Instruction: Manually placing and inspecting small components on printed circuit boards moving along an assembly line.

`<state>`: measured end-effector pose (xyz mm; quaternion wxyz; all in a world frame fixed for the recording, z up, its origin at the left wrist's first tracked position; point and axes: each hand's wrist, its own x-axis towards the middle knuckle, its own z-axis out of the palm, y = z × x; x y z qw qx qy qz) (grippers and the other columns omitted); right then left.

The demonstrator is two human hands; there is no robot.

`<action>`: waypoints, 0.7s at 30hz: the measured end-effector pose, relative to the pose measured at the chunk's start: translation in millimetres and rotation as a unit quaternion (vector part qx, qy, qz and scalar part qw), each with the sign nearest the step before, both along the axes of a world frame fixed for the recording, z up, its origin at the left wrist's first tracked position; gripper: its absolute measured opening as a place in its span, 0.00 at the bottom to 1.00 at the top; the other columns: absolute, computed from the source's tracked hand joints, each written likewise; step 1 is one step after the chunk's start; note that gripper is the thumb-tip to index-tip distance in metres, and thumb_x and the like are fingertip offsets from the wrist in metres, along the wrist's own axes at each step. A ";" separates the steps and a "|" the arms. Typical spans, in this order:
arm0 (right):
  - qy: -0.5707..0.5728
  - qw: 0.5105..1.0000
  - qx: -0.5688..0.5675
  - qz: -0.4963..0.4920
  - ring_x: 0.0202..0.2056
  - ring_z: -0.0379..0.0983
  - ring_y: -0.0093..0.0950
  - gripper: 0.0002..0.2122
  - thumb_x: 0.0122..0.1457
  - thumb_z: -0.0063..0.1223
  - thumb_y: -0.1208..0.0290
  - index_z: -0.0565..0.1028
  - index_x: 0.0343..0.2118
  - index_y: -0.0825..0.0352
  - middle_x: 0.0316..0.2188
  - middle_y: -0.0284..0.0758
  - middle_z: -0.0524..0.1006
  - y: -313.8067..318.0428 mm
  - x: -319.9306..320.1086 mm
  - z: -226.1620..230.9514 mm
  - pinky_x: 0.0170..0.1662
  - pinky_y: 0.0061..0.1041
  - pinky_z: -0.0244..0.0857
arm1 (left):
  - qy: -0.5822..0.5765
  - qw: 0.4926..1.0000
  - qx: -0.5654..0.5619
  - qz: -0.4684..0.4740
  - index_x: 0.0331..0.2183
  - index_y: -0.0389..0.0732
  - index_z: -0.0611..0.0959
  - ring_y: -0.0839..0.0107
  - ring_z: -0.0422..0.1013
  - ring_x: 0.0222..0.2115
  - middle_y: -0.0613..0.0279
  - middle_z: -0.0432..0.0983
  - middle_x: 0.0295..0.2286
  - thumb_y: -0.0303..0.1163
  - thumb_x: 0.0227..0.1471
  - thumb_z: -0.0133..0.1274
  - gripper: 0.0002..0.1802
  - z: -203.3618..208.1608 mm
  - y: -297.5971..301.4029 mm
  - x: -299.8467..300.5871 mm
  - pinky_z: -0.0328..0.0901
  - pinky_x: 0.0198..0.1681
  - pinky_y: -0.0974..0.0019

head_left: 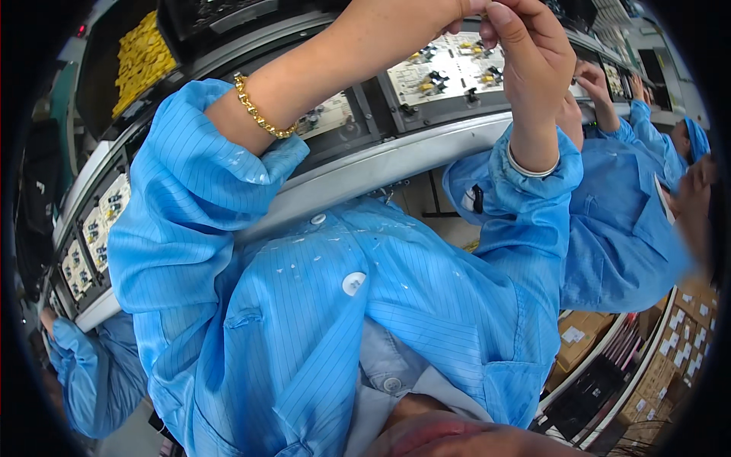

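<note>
At the top edge my left hand (426,17) reaches across toward my right, with its fingers bent and partly cut off by the picture's edge. My right hand (537,65) is raised beside it, thumb and fingers pinched together. The fingertips of both hands meet or nearly meet; anything between them is too small or hidden to make out. Beneath and behind the hands lies a pale circuit board (426,87) with yellow and black parts on it, set in a dark frame. A second board (327,114) is partly covered by my left forearm.
A metal rail (381,161) runs along the line's near side. A black bin of yellow parts (145,61) stands at upper left. More boards (95,228) lie along the left. Co-workers in blue sit at right (617,221) and left (99,373). Cardboard boxes (582,335) are at lower right.
</note>
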<state>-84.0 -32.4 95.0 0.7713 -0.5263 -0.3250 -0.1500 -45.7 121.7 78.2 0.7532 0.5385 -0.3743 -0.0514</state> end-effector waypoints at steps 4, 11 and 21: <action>0.152 0.932 -0.232 -0.232 0.23 0.66 0.14 0.06 0.54 0.51 0.78 0.72 0.35 0.72 0.25 0.30 0.73 0.2 -32.0 36.4 0.25 0.12 0.61 | 0.136 0.981 -0.086 -0.111 0.27 0.37 0.74 0.83 0.61 0.22 0.70 0.67 0.20 0.31 0.56 0.42 0.10 10.4 -11.7 -11.7 0.58 0.25 0.77; 0.144 0.846 -0.438 -0.267 0.26 0.67 0.18 0.02 0.51 0.53 0.77 0.74 0.29 0.68 0.23 0.28 0.73 -26.3 -37.3 48.9 0.28 0.17 0.60 | 0.095 0.987 0.111 -0.071 0.35 0.35 0.76 0.84 0.62 0.22 0.70 0.68 0.22 0.28 0.55 0.42 0.10 15.1 6.2 -26.6 0.59 0.26 0.79; 0.086 0.697 -0.702 -0.115 0.34 0.68 0.24 0.05 0.52 0.52 0.75 0.74 0.31 0.69 0.30 0.32 0.73 -134.9 16.9 -7.5 0.38 0.20 0.61 | 0.268 0.942 0.169 -0.107 0.40 0.32 0.71 0.76 0.73 0.29 0.59 0.73 0.29 0.31 0.57 0.42 0.13 -23.7 33.4 -17.0 0.69 0.33 0.74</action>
